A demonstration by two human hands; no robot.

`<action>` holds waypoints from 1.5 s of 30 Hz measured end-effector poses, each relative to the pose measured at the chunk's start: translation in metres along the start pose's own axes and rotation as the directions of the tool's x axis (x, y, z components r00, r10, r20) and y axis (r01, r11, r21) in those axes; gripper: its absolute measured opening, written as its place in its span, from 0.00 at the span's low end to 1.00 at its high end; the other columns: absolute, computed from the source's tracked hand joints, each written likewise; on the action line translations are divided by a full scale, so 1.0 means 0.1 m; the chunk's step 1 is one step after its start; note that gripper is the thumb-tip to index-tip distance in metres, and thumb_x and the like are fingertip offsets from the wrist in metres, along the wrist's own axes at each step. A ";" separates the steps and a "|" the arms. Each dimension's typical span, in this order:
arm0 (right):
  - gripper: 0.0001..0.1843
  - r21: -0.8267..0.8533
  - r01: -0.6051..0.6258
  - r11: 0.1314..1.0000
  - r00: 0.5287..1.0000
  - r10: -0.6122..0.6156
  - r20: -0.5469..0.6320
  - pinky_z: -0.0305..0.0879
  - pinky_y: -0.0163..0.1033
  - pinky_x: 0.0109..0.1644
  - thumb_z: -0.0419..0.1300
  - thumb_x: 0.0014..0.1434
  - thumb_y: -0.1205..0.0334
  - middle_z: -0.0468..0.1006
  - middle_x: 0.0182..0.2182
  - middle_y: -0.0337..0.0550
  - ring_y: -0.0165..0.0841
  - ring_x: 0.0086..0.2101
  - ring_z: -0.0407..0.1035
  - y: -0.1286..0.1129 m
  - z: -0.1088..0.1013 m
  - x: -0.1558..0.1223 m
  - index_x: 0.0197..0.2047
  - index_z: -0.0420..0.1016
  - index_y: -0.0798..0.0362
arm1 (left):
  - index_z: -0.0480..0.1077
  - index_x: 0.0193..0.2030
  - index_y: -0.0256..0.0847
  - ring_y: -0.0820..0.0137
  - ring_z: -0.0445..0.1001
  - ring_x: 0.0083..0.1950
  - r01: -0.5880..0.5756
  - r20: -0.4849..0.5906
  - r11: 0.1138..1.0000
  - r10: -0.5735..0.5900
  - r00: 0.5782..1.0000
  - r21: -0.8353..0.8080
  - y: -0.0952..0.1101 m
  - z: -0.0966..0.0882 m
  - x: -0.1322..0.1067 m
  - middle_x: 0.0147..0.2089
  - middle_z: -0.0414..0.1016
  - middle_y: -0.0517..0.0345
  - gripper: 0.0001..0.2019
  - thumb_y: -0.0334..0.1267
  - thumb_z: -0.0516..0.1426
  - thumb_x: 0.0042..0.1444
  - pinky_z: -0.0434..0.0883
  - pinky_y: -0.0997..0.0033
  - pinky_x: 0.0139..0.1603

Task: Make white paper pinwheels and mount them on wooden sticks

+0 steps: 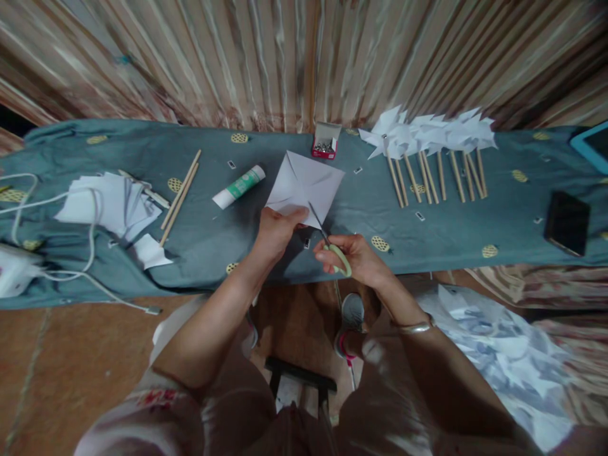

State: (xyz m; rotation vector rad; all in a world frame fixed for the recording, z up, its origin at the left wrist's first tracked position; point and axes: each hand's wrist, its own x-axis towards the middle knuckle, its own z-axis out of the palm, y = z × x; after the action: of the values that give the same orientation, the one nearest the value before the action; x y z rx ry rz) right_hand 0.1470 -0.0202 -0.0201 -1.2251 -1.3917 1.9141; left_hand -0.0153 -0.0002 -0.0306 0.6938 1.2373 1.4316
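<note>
Square white paper [317, 178], diagonal creases toward its middle

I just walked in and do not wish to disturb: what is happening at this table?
The person's left hand holds a creased white paper square, while the right hand holds scissors, blades at the paper's near corner. White paper pinwheels on wooden sticks lie in a row to the right.

Left hand [279, 231]: fingers mostly hidden beneath white paper square [304, 183]. Right hand [354, 253] covers part of scissors [325, 236]. Blue-edged device [593, 145] cut off at right edge; white adapter [16, 269], at left. Lettering on green-and-white tube [240, 185] illegible. Bits in red box [324, 154] too small to identify.
</note>
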 end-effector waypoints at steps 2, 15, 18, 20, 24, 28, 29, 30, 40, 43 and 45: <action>0.23 -0.016 0.009 1.000 1.000 -0.010 -0.008 0.62 0.30 0.21 0.74 0.40 0.45 0.72 0.17 0.33 0.23 0.18 0.65 0.00 0.00 0.00 0.29 0.76 0.54 | 0.72 0.23 0.36 0.70 0.73 0.27 -0.003 0.006 1.000 0.002 1.000 0.014 -0.01 0.00 0.00 0.26 0.75 0.58 0.10 0.37 0.67 0.36 0.72 0.71 0.27; 0.23 0.007 0.009 1.000 0.999 -0.008 -0.033 0.60 0.30 0.21 0.75 0.39 0.45 0.71 0.16 0.32 0.23 0.17 0.64 0.01 0.01 0.00 0.28 0.75 0.54 | 0.72 0.24 0.38 0.68 0.74 0.29 -0.002 0.010 1.000 0.002 1.000 0.024 -0.01 0.01 -0.01 0.27 0.76 0.58 0.10 0.39 0.67 0.36 0.72 0.71 0.27; 0.23 -0.004 0.012 1.000 1.000 -0.012 -0.029 0.61 0.30 0.21 0.74 0.40 0.45 0.72 0.17 0.33 0.24 0.18 0.64 0.01 0.01 -0.01 0.29 0.76 0.54 | 0.71 0.22 0.39 0.68 0.74 0.29 0.012 0.010 0.998 -0.012 1.000 0.054 -0.01 0.01 -0.02 0.24 0.74 0.59 0.10 0.39 0.67 0.35 0.72 0.72 0.27; 0.23 -0.001 0.012 1.000 1.000 -0.012 -0.029 0.61 0.30 0.21 0.75 0.40 0.45 0.72 0.17 0.33 0.24 0.18 0.64 0.01 0.01 -0.01 0.29 0.75 0.54 | 0.70 0.22 0.39 0.67 0.74 0.30 0.018 0.012 0.998 -0.019 1.000 0.063 -0.02 0.01 -0.02 0.23 0.73 0.59 0.11 0.39 0.67 0.35 0.72 0.71 0.28; 0.23 -0.002 0.013 1.000 1.000 -0.013 -0.026 0.61 0.30 0.21 0.74 0.39 0.44 0.71 0.16 0.33 0.24 0.18 0.64 -0.01 0.01 -0.01 0.28 0.75 0.54 | 0.69 0.22 0.39 0.67 0.74 0.30 0.021 0.012 0.997 -0.022 1.000 0.074 -0.01 0.01 -0.02 0.23 0.72 0.60 0.11 0.39 0.67 0.35 0.71 0.71 0.28; 0.23 -0.010 0.018 1.000 1.000 -0.018 -0.016 0.61 0.30 0.21 0.74 0.40 0.44 0.71 0.17 0.33 0.24 0.18 0.64 -0.01 0.01 0.00 0.28 0.75 0.54 | 0.70 0.22 0.39 0.69 0.73 0.29 0.011 0.021 0.998 -0.012 1.000 0.061 -0.01 0.01 -0.02 0.25 0.73 0.59 0.11 0.39 0.66 0.35 0.71 0.71 0.28; 0.23 -0.007 0.019 1.000 1.000 -0.019 -0.017 0.61 0.30 0.21 0.74 0.39 0.44 0.71 0.17 0.32 0.24 0.18 0.64 0.00 0.01 0.00 0.28 0.74 0.54 | 0.71 0.22 0.39 0.69 0.73 0.29 0.010 0.026 0.998 -0.011 1.000 0.056 -0.01 0.01 -0.02 0.25 0.74 0.59 0.11 0.40 0.67 0.35 0.71 0.71 0.28; 0.24 -0.006 0.022 1.000 1.000 -0.022 -0.019 0.61 0.30 0.21 0.74 0.39 0.44 0.71 0.17 0.32 0.24 0.18 0.64 0.00 0.01 0.00 0.28 0.74 0.53 | 0.71 0.23 0.38 0.69 0.73 0.29 0.010 0.032 0.999 -0.012 0.999 0.051 -0.02 0.01 -0.02 0.25 0.74 0.59 0.11 0.40 0.67 0.35 0.71 0.71 0.28; 0.23 0.000 0.015 1.000 0.999 -0.015 -0.033 0.61 0.30 0.21 0.75 0.39 0.44 0.72 0.16 0.33 0.24 0.18 0.64 0.01 0.00 0.00 0.28 0.75 0.54 | 0.71 0.22 0.38 0.71 0.71 0.26 0.012 0.025 0.999 -0.014 1.000 0.048 -0.03 0.01 -0.02 0.24 0.73 0.60 0.10 0.39 0.66 0.36 0.70 0.72 0.26; 0.23 0.001 0.021 1.000 0.999 -0.021 -0.035 0.61 0.30 0.21 0.75 0.39 0.44 0.72 0.16 0.33 0.24 0.17 0.64 0.00 0.00 0.00 0.28 0.75 0.54 | 0.71 0.22 0.38 0.70 0.72 0.28 0.012 0.038 0.999 -0.013 0.999 0.044 -0.02 0.02 -0.03 0.25 0.74 0.60 0.09 0.39 0.66 0.37 0.71 0.72 0.27; 0.23 -0.004 0.032 0.999 0.999 -0.032 -0.034 0.60 0.30 0.21 0.74 0.40 0.44 0.72 0.16 0.33 0.24 0.17 0.64 0.01 0.01 0.00 0.27 0.75 0.54 | 0.71 0.22 0.38 0.70 0.73 0.28 0.017 0.037 0.999 -0.018 0.999 0.044 -0.01 0.02 -0.04 0.26 0.74 0.60 0.09 0.39 0.66 0.37 0.71 0.72 0.27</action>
State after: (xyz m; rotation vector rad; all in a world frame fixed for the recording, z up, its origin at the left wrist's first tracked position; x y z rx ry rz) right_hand 0.1464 -0.0207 -0.0208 -1.2238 -1.3894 1.8614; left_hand -0.0122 -0.0031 -0.0301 0.7341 1.2460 1.3751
